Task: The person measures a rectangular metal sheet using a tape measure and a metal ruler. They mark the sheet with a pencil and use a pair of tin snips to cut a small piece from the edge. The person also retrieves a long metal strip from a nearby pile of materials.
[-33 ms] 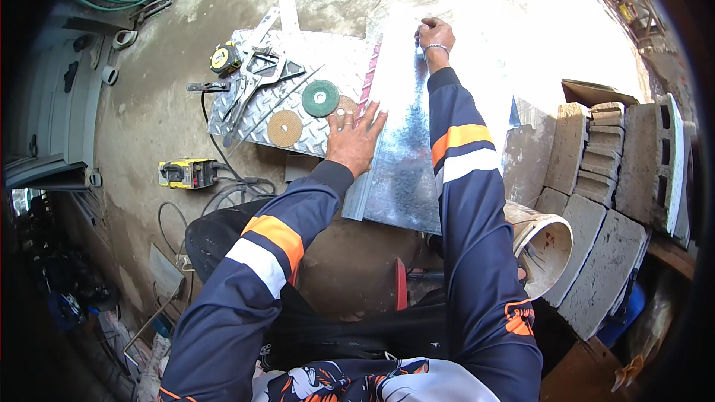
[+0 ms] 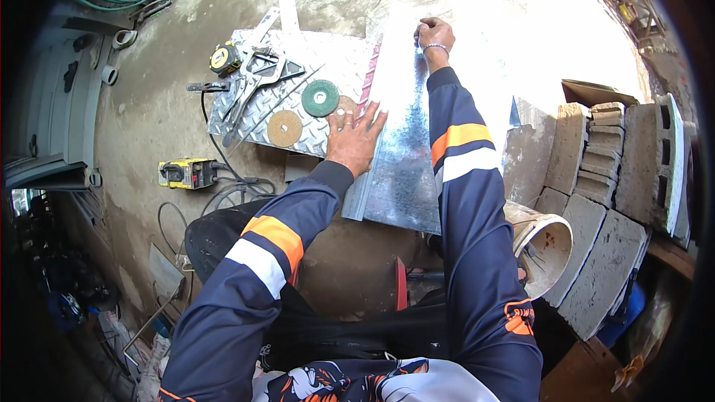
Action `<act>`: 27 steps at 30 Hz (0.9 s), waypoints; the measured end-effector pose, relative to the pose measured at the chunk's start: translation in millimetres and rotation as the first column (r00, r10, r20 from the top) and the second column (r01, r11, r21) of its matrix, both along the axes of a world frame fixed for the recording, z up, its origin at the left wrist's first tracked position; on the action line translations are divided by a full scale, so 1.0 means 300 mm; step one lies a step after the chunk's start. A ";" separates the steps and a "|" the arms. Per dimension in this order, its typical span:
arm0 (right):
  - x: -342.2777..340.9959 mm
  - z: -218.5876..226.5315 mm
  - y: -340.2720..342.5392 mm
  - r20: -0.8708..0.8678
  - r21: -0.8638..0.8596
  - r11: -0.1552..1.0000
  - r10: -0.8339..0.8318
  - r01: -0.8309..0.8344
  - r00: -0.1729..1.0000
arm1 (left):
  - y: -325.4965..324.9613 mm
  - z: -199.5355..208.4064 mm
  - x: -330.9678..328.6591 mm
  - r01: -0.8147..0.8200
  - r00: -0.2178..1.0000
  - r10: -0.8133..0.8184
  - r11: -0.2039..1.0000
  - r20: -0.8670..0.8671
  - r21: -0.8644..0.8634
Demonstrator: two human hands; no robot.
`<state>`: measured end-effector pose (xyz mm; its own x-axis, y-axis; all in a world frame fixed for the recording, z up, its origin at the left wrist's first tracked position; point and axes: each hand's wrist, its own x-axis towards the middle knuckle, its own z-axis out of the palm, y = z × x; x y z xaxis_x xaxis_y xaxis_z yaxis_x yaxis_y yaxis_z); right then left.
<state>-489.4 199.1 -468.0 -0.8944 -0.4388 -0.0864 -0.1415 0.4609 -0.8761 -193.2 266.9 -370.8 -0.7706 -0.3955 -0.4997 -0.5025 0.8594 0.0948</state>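
Observation:
My left hand [image 2: 353, 141] lies flat with its fingers spread, over the left edge of a shiny sheet of metal [image 2: 402, 186] and the edge of the diamond-plate board beside it. Farther off, my right hand [image 2: 434, 36] is closed over the bright part of the sheet; what its fingers hold, if anything, is too small and glared to make out. By the left fingertips a tan disc [image 2: 345, 104] is partly covered by a green grinding disc [image 2: 320, 98]. Another tan disc [image 2: 284, 129] sits to their left. A red-marked strip [image 2: 369, 74] runs along the sheet's left side.
On the diamond-plate board [image 2: 261, 123] are a locking clamp [image 2: 264, 71] and a yellow-black tape measure [image 2: 225, 59]. A yellow machine [image 2: 186, 174] with black cables stands left. At the right are a dirty white bucket [image 2: 547, 246] and stacked concrete blocks [image 2: 570, 149].

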 end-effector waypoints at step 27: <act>0.065 0.082 -0.012 -0.348 0.258 0.963 0.163 -0.073 0.923 | 0.001 -0.020 -0.002 -0.003 1.000 0.003 1.000 -0.004 -0.024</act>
<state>-469.8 195.4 -443.3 -0.8266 -0.5499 0.1200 -0.4944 0.6076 -0.6216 -193.8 267.4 -376.9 -0.7712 -0.4098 -0.4872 -0.5050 0.8597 0.0762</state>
